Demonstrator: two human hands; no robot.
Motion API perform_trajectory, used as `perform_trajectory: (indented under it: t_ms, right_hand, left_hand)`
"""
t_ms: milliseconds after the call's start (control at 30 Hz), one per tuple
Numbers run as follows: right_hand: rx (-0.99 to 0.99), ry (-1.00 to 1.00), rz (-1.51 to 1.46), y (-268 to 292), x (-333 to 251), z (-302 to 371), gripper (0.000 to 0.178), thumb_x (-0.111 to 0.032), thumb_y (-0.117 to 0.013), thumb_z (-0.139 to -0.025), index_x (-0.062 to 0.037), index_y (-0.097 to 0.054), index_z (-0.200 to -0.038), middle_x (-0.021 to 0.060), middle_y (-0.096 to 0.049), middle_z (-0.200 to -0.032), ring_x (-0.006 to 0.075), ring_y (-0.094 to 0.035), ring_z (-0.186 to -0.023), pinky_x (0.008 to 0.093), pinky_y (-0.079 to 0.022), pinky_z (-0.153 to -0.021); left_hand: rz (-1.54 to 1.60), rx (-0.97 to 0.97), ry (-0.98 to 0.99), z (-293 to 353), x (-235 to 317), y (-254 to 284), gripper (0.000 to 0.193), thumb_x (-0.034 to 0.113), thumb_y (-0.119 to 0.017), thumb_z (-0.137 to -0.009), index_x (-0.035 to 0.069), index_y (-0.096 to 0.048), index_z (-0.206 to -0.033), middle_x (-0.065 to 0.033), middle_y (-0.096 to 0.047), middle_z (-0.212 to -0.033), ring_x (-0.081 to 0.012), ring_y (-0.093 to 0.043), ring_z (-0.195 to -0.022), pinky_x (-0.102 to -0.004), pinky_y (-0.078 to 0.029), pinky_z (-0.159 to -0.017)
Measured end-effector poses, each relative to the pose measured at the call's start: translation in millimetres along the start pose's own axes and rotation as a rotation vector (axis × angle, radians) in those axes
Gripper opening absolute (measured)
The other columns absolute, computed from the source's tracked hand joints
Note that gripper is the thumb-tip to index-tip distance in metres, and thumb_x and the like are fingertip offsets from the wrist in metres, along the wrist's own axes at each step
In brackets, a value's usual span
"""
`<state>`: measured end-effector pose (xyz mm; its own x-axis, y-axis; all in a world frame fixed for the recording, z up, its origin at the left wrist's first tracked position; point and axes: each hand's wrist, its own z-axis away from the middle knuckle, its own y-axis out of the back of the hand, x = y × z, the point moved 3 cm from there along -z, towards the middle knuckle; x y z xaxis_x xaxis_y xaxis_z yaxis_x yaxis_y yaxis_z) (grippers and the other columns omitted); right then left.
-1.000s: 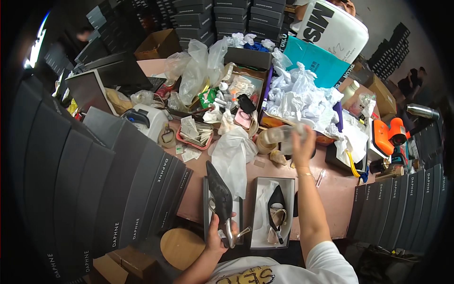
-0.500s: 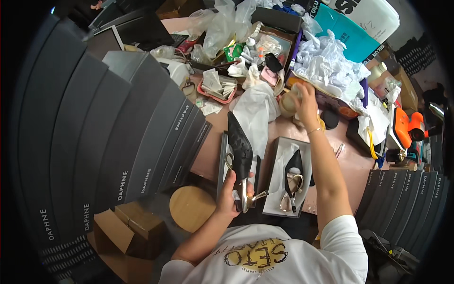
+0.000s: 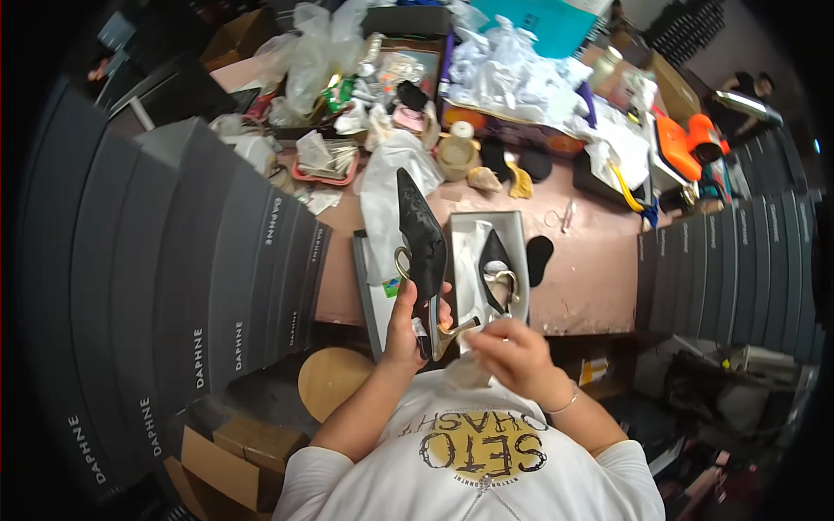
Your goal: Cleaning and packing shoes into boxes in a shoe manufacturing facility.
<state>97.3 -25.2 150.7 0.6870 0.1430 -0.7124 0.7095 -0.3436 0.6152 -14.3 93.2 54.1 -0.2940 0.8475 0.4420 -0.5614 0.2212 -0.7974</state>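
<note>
My left hand is closed around a black pointed high-heeled shoe, toe up and sole side partly turned away. A gold ring-shaped part stands off the shoe's side, and its slim metallic heel points right. Close to that heel is my right hand, fingers bent together and smeared by motion. Under its fingers shows a pale, blurred piece whose kind I cannot make out. Beyond the hands, a matching black shoe lies in an open shoebox with white tissue paper.
Stacked dark shoeboxes rise at left and right. Along the back of the pink table stand a jar, yellow sponge pieces, a red tray and a box of crumpled paper. A black insole lies beside the shoebox.
My right hand has come back from the jar at the rear of the table to the shoe's heel. My left hand still holds the shoe. The whole view has shifted.
</note>
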Motion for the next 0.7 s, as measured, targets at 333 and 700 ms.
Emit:
perform_trajectory:
  t_ms: [333,700]
  right_hand:
    - [0.143,0.092,0.43,-29,-17,22,0.037,-0.012,-0.064,-0.071,-0.0072,-0.066,-0.107,0.0006,-0.06,-0.095,0.0138,-0.055,-0.079,0.0315,-0.036,-0.072]
    - [0.105,0.118,0.308,-52,-17,21,0.039,-0.013,-0.061,-0.072,-0.0037,-0.062,-0.11,0.0044,-0.057,-0.095,0.0172,-0.055,-0.081,0.0321,-0.037,-0.071]
  left_hand:
    - [-0.041,-0.101,0.188,4,-22,-13,0.063,0.058,-0.044,-0.093,-0.001,-0.052,-0.111,-0.0075,-0.058,-0.072,-0.0137,-0.057,-0.062,-0.0251,-0.048,-0.057]
    - [0.136,-0.303,0.207,6,-24,25,0.061,0.057,-0.047,-0.092,0.0,-0.055,-0.112,-0.0093,-0.063,-0.097,-0.0167,-0.063,-0.087,-0.0275,-0.052,-0.077]
